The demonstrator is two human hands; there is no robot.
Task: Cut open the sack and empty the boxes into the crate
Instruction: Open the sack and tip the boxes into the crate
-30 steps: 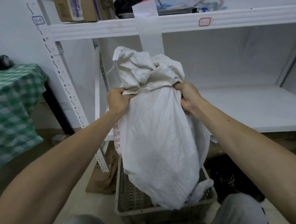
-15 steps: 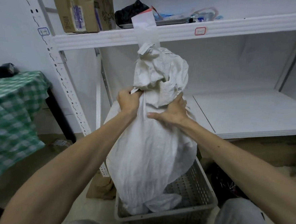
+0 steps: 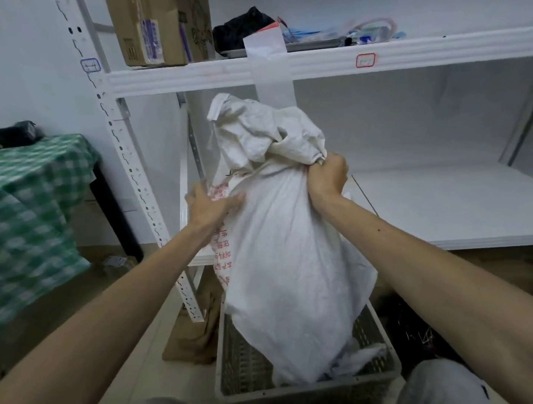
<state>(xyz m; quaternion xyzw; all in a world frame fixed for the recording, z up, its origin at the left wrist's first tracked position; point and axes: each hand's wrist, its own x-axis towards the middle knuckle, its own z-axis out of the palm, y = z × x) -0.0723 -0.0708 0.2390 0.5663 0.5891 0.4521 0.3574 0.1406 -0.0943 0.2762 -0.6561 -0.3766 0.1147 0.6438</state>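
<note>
Sack [image 3: 291, 263]: white woven, red print down its left side, held upright with its lower end inside the crate [image 3: 303, 385]. The neck is bunched and gathered just below a crumpled top, which rises in front of the lower bay of the shelving.

Crate: grey perforated plastic, set on the floor between the person's knees, directly before the shelving unit [image 3: 406, 56]. Crumpled white fabric is seen at its right inner corner; boxes cannot be made out.

Right hand [image 3: 326, 175]: placed at the right side of the sack's neck, the fingers clenched around the gathered fabric.

Left hand [image 3: 210, 205]: blurred, laid against the upper left of the sack over the red print, the fingers extended and released, with nothing gripped.

Shelving unit: white metal, perforated uprights, two labels outlined in blue and red on the frame. A white paper strip [image 3: 270, 66] hangs over the edge of the upper shelf, behind the sack's top.

Upper shelf contents: cardboard box [image 3: 158, 26] at left; a black bundle [image 3: 243, 26] beside it; a tray of clear packets and tubing [image 3: 342, 35] to the right.

Desk [image 3: 23, 218]: at far left, covered with a green checked cloth, a dark object [image 3: 2, 135] resting at its rear edge.

Floor: flattened brown cardboard [image 3: 192, 336] lies beside the crate, at the foot of the shelving upright.
</note>
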